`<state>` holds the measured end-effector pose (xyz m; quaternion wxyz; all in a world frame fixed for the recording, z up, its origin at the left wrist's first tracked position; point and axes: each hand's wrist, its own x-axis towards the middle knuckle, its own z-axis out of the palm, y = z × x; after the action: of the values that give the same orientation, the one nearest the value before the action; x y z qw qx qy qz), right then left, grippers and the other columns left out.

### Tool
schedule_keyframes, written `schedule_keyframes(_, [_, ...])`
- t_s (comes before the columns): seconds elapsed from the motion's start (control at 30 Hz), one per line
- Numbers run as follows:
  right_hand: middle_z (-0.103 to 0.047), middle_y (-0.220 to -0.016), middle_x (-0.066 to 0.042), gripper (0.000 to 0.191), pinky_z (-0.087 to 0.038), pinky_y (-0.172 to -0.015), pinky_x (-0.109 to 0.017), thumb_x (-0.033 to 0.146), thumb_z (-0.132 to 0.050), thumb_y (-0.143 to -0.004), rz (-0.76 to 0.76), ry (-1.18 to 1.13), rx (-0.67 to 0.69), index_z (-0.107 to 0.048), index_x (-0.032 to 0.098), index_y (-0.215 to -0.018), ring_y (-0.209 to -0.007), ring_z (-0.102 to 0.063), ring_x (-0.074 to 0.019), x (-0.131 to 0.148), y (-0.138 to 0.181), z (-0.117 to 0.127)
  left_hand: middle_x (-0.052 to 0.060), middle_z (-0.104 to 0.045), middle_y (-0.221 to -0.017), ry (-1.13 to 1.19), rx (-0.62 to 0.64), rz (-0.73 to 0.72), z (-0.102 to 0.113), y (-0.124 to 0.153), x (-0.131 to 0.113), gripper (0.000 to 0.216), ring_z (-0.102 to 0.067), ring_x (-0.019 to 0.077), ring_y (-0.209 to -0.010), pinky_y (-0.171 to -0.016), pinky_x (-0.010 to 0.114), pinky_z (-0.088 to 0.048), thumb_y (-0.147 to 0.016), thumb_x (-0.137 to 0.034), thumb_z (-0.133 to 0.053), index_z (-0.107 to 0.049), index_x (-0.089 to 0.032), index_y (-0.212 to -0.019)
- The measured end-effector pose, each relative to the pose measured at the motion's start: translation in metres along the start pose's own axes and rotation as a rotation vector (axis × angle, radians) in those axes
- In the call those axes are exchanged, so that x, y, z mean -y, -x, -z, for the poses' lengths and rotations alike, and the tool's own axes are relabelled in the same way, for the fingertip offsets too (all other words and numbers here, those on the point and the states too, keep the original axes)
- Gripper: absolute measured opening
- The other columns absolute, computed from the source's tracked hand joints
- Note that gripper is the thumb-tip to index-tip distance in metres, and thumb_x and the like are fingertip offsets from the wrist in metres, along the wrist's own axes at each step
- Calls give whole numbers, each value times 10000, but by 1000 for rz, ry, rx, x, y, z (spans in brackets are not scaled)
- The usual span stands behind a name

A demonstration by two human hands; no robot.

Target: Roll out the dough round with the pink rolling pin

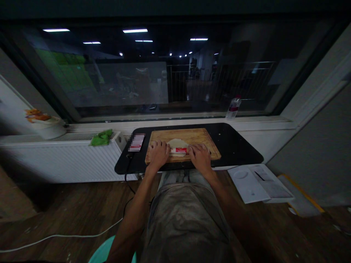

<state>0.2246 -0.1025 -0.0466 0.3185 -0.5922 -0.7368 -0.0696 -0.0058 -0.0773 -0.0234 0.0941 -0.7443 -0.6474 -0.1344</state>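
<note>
A wooden cutting board (204, 138) lies on a small black table (238, 146). A pale flat piece of dough (177, 144) sits on the board. Across the dough lies a roller with a red and white label (178, 150). My left hand (158, 153) rests on the roller's left end, fingers curled over it. At the right end, my right hand (200, 156) presses the roller in the same way.
A red and white packet (136, 142) lies on the table's left part. A green cloth (101, 138) sits on the white radiator, a plastic bottle (233, 107) on the window sill. White flat boxes (259, 182) lie on the floor at right. A cable (63, 235) crosses the wooden floor.
</note>
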Motion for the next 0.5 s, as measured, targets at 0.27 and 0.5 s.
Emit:
schedule_keyframes(0.27, [-834,-1301,-99,411,-437,-1161,-437,376,-465,-1209,76,76,88,-853,239,-1227,-1335,-640,-300,-12,-28,4,243,-736,-1379,-14,-15,-8,-2,-22,-1,468,-635,384,-1269,-1041,490,-486,-1181,-370,-332,-712,-126,-1301])
schedule_keyframes(0.5, [-850,-1237,-152,470,-506,-1088,-370,302,-408,-1206,-8,172,146,-853,156,-1170,-1235,-718,-295,-6,-48,1,248,-730,-1423,-24,12,8,-7,-41,-1,427,-638,393,-1289,-1069,502,-484,-1154,-315,-372,-702,-110,-1332])
